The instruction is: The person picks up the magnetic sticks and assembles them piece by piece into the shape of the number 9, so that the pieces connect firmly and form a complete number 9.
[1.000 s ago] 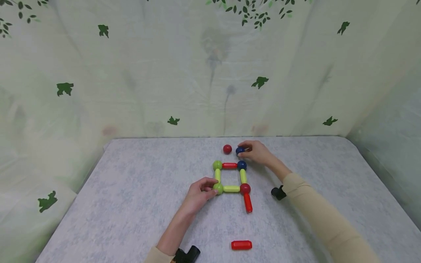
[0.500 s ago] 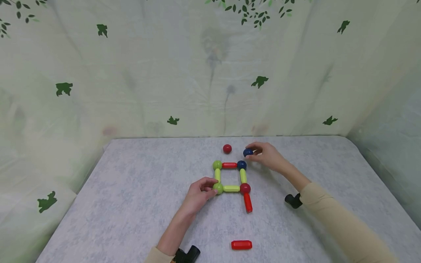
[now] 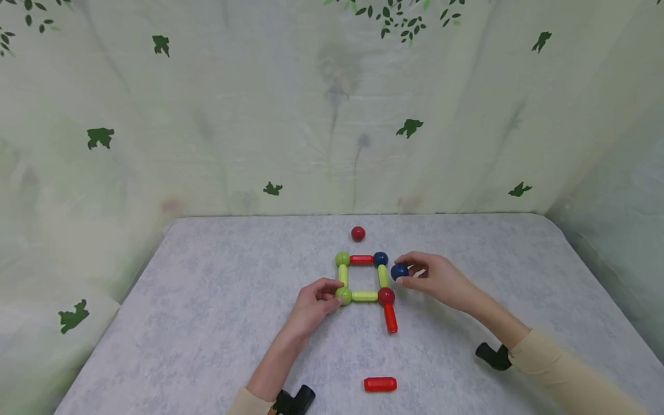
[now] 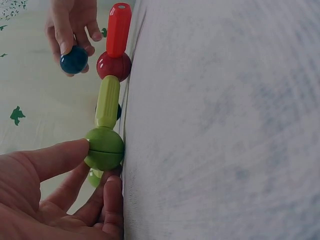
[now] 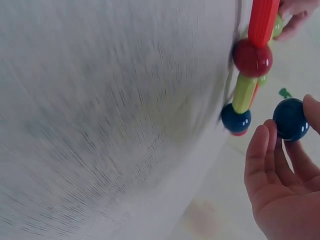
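A square of rods and balls lies on the table, with a green ball (image 3: 344, 295) at its near left corner. My left hand (image 3: 311, 305) holds that ball between thumb and fingers, as the left wrist view (image 4: 104, 149) also shows. To the right of the square, my right hand (image 3: 438, 279) pinches a loose blue ball (image 3: 399, 272), raised off the table in the right wrist view. The square's far right corner is another blue ball (image 3: 381, 259). At the near right is a red ball (image 3: 386, 295), from which a red rod (image 3: 391, 318) points toward me.
A separate red ball (image 3: 358, 233) lies beyond the square, near the back edge. Closer to me rests a loose red rod (image 3: 380, 384). The grey-white table (image 3: 207, 323) meets a leaf-patterned curtain (image 3: 218, 115) at the back.
My right hand has carried the blue ball from beside the loose red ball, rightward and then toward me, to the square's right side. My left hand stays on the green ball.
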The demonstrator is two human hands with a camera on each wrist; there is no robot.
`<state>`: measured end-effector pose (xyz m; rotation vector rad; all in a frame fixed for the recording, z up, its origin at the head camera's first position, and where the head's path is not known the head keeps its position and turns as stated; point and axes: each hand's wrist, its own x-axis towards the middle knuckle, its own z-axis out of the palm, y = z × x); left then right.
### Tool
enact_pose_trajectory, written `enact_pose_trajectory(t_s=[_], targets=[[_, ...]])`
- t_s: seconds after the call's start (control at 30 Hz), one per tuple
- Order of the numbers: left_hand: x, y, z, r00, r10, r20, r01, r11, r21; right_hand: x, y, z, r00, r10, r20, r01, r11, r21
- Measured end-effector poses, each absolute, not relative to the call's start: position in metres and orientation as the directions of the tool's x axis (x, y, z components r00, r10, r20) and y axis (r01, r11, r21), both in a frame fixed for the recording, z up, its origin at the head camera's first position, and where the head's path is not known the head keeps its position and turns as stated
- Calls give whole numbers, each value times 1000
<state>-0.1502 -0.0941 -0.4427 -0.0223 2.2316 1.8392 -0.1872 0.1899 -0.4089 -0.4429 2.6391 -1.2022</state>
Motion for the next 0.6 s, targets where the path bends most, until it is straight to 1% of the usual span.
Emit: enact_pose_trajectory(t_s=[0.3,0.5,0.6], targets=[[-152,-95,-445,-965,139,-221,-189,211,959,-152,192,-410,-917,-386,-103,-160,589,-792],[-151,-95,-444,-968,150,-203,-170,204,964,-134,188,-413,-895,-408,-184,-84,558,-826],[-152,-95,-444,-969,146,-201,-169,203,964,-124,186,-415,-886,-417,-203,-77,564,-822]])
